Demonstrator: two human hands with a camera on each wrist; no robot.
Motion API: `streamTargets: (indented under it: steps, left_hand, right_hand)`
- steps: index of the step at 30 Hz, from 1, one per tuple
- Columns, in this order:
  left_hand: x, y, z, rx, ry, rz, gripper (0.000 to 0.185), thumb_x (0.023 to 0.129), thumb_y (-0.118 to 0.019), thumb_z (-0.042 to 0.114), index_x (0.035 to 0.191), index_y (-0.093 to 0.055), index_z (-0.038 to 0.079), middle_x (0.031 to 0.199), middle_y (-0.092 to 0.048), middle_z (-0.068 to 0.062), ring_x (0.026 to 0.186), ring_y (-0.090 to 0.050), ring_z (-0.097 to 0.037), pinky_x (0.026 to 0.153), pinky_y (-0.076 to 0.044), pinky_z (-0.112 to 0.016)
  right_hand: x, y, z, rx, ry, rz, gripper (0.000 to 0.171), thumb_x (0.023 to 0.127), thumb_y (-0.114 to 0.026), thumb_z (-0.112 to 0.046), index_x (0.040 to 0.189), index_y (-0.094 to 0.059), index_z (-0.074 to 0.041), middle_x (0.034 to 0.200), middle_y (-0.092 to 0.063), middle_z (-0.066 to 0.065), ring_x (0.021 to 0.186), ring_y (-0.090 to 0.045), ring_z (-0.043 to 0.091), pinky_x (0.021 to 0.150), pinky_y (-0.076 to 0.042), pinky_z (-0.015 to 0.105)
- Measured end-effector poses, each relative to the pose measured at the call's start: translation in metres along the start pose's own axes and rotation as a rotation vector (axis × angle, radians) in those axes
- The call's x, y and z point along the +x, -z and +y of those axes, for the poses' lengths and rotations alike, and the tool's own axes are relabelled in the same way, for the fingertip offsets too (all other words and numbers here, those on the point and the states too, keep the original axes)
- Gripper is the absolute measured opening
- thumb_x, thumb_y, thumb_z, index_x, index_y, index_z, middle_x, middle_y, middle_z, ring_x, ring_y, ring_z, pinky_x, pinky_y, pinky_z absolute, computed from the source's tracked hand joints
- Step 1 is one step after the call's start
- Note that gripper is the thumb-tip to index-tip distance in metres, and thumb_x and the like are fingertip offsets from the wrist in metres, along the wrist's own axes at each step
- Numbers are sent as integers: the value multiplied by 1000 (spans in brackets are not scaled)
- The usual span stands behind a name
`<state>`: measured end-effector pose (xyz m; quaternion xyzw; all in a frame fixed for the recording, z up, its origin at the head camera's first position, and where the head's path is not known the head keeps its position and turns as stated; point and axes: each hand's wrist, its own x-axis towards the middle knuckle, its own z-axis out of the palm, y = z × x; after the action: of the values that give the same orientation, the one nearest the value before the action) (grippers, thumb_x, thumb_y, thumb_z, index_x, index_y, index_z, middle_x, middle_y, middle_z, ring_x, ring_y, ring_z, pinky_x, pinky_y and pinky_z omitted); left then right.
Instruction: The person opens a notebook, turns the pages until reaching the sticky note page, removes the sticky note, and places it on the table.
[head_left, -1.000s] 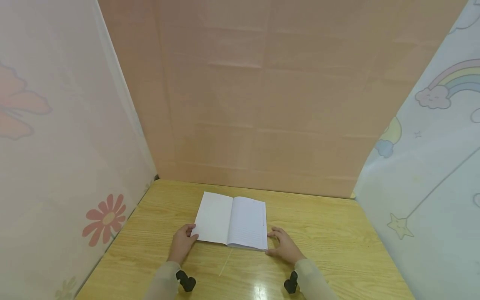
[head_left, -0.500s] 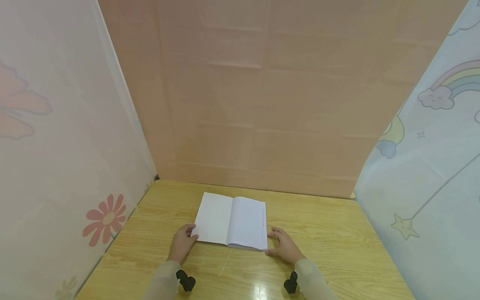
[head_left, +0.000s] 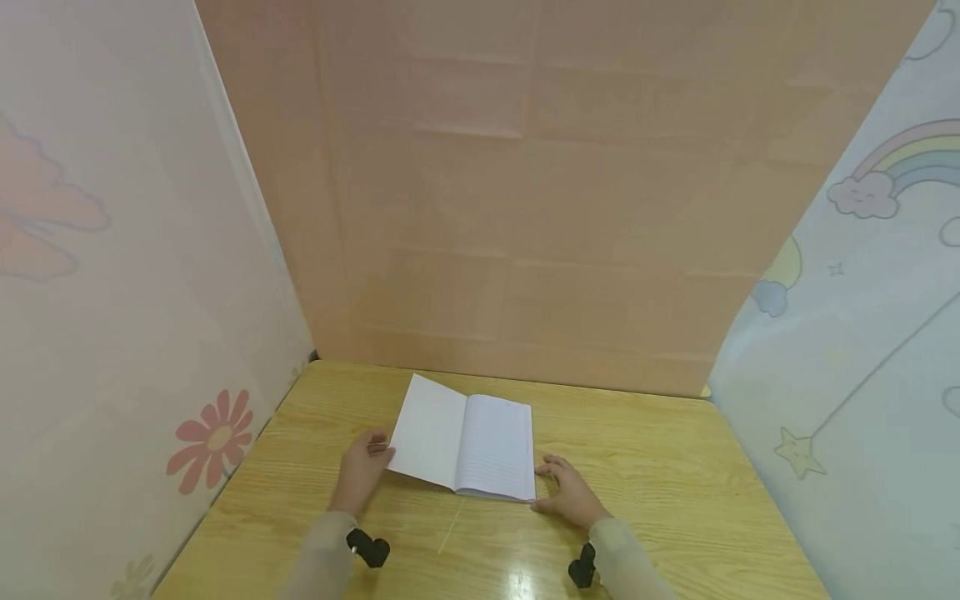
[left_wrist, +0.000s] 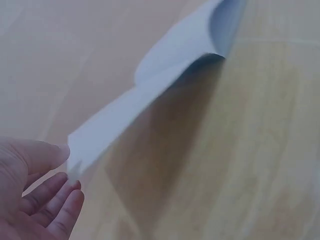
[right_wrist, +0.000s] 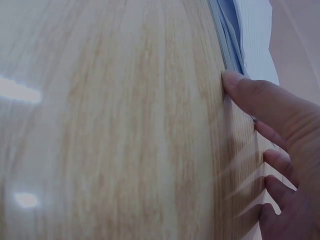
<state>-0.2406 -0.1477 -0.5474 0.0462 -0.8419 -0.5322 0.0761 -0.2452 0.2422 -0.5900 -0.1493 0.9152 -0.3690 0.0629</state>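
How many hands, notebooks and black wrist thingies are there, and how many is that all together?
Hands: 2, the left hand and the right hand
Notebooks: 1, the open notebook
Black wrist thingies: 2, a left black piece and a right black piece
Total: 5

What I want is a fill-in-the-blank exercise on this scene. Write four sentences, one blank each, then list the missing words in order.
1. The tilted left leaf of the open notebook is held by the person's ____ hand.
2. At the notebook's opposite edge is the person's ____ hand.
3. The small devices at both wrists are coloured ____.
4. The notebook's right page is printed with horizontal ____.

Missing words: left; right; black; lines.
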Motion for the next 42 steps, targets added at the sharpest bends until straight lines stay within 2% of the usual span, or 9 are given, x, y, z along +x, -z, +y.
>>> streamTargets:
  steps: [5, 9, 14, 18, 22, 25, 31, 37, 42]
  left_hand:
    - [5, 5, 29, -42, -40, 12, 39, 90, -66, 7, 126, -56, -5, 125, -59, -23, 111, -59, -33, 92, -52, -42]
    - [11, -1, 51, -84, -103, 13, 36, 89, -67, 5, 123, -59, -3, 123, -60, -22, 108, -60, -32, 92, -52, -40]
    - [14, -21, 78, -144, -173, 12, 31, 87, -69, 3, 117, -64, 2, 115, -64, -15, 102, -62, -28, 89, -54, -37]
    - [15, -44, 90, -175, -262, 3, 26, 86, -70, 3, 112, -66, 3, 110, -66, -14, 95, -64, -24, 83, -55, -34]
    - [15, -69, 94, -180, -349, -36, 23, 86, -70, 3, 109, -65, 2, 108, -67, -14, 91, -64, -19, 79, -55, -29]
    - [12, -85, 100, -188, -346, -92, 23, 86, -70, 5, 109, -65, 2, 109, -67, -14, 93, -64, -20, 80, -55, -29]
    - [2, -110, 104, -152, -278, -189, 22, 88, -69, 7, 110, -66, 6, 108, -67, -9, 94, -63, -18, 81, -54, -28]
    - [-7, -130, 92, -102, -272, -266, 20, 89, -68, 9, 109, -67, 8, 109, -66, -10, 94, -62, -15, 81, -53, -27]
    - [-13, -138, 81, -91, -271, -305, 22, 89, -68, 8, 110, -66, 3, 109, -66, -10, 94, -61, -16, 81, -53, -26]
  right_hand:
    - [-1, 1, -1, 5, 5, -1, 64, 70, -86, -32, 123, -60, -5, 148, -38, 23, 133, -37, 48, 105, -35, 61]
    - [-2, 2, -3, 16, 5, -5, 63, 71, -86, -31, 123, -60, -5, 148, -37, 23, 132, -37, 49, 104, -36, 61]
    - [-3, 2, -3, 12, 1, -4, 64, 71, -85, -31, 123, -60, -5, 149, -37, 23, 133, -36, 49, 105, -34, 62]
    - [-2, 1, -3, 14, 3, -8, 64, 72, -85, -32, 124, -59, -6, 149, -36, 22, 134, -34, 49, 106, -33, 63]
    - [-2, 1, -3, 18, 9, -12, 65, 72, -85, -33, 124, -59, -5, 149, -36, 23, 134, -35, 49, 105, -33, 63]
    - [-2, 0, -2, 10, 8, -9, 65, 71, -85, -34, 124, -59, -6, 149, -36, 22, 134, -35, 49, 105, -34, 63]
    - [1, -1, -1, 8, -2, 0, 64, 71, -85, -34, 123, -60, -6, 148, -38, 23, 134, -35, 49, 105, -33, 63]
    - [3, -2, 0, -13, 1, 16, 64, 69, -86, -35, 122, -61, -7, 146, -40, 23, 133, -37, 47, 106, -33, 62]
    - [4, -2, 2, -16, 7, 21, 64, 69, -86, -35, 120, -62, -8, 145, -41, 22, 132, -39, 47, 105, -34, 61]
